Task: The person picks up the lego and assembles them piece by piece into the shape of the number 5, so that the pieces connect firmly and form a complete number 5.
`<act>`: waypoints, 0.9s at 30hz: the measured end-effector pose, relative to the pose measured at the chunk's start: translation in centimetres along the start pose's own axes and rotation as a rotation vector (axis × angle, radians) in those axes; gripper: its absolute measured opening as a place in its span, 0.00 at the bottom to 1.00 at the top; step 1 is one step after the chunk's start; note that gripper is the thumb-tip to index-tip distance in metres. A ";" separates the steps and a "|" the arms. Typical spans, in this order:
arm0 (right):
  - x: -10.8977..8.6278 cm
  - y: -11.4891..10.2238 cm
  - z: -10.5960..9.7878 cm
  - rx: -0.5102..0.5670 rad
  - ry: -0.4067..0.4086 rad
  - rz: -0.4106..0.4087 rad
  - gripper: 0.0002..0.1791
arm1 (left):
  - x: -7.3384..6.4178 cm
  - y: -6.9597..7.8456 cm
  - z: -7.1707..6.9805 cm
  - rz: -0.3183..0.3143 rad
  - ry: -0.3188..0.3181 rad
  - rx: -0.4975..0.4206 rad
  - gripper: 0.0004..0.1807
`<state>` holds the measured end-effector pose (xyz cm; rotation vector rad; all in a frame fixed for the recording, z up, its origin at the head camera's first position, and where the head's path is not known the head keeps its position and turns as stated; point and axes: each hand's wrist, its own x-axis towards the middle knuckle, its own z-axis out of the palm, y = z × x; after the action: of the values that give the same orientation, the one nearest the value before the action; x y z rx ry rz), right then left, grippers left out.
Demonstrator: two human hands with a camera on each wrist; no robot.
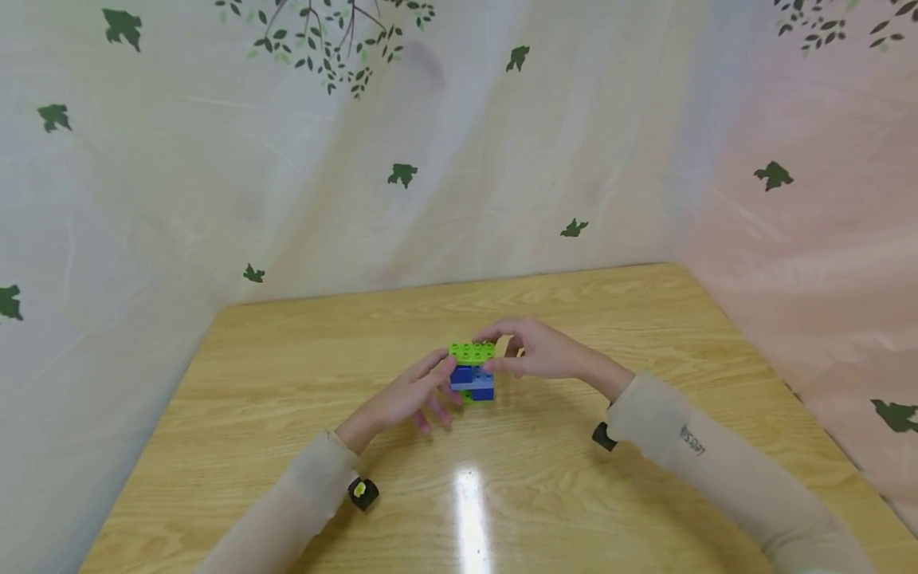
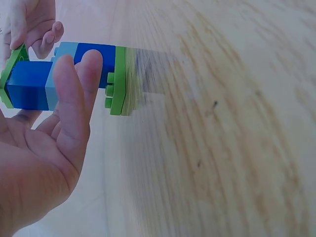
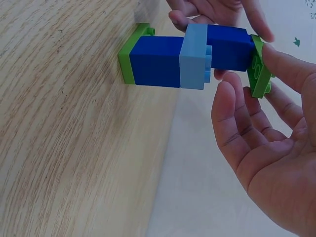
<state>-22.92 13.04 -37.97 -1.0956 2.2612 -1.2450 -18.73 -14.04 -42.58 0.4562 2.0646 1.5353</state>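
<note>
Nearest are 2 pale sleeves (image 1: 739, 482) stretched over the wooden table (image 1: 287, 359), and past them, near its middle, a small toy-brick tower (image 1: 462, 375) stands upright on a green base brick (image 3: 127, 61). It should be light, stiff and hard to break, smooth but easy to grip, though the stacked joints might part or the whole thing tip if pushed sideways; the flat sides of the 2 dark blue bricks (image 3: 158, 61) and the light blue brick (image 3: 192, 66) look the best place to steady it. The left hand (image 1: 403, 396) is unclenched, its fingers parted and stretched beside the tower, 1 fingertip seeming to touch the green top brick (image 1: 469, 355). The right hand (image 1: 543, 351) pinches that top brick by its edge between thumb and finger, the other fingers loosely bent. Behind everything hangs a pale cloth (image 1: 323, 199) marked with dark green shapes
</note>
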 end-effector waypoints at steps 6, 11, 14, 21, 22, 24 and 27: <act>0.0 0.1 -0.1 -0.014 -0.007 -0.026 0.25 | 0.0 0.2 0.0 0.012 -0.006 0.018 0.31; 0.0 0.2 -0.1 -0.010 -0.016 -0.035 0.25 | 0.0 0.2 0.0 0.018 -0.011 0.028 0.30; 0.0 0.3 0.0 -0.005 -0.019 -0.031 0.25 | -0.1 0.0 -0.1 0.018 -0.015 0.026 0.29; -0.1 0.4 -0.1 0.003 -0.027 -0.026 0.25 | -0.2 0.2 -0.1 0.010 -0.023 0.022 0.29; -0.1 0.4 -0.1 0.007 -0.028 -0.021 0.25 | -0.2 0.3 -0.1 0.010 -0.023 0.020 0.29; -0.1 0.4 -0.1 0.017 -0.031 -0.015 0.25 | -0.2 0.4 -0.1 0.008 -0.026 0.019 0.28; 0.0 0.3 -0.1 0.024 -0.039 -0.009 0.25 | -0.3 0.5 -0.1 0.005 -0.031 0.019 0.28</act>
<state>-23.12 13.22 -38.19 -1.1128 2.2093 -1.2406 -18.60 -14.14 -41.98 0.4892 2.0574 1.5039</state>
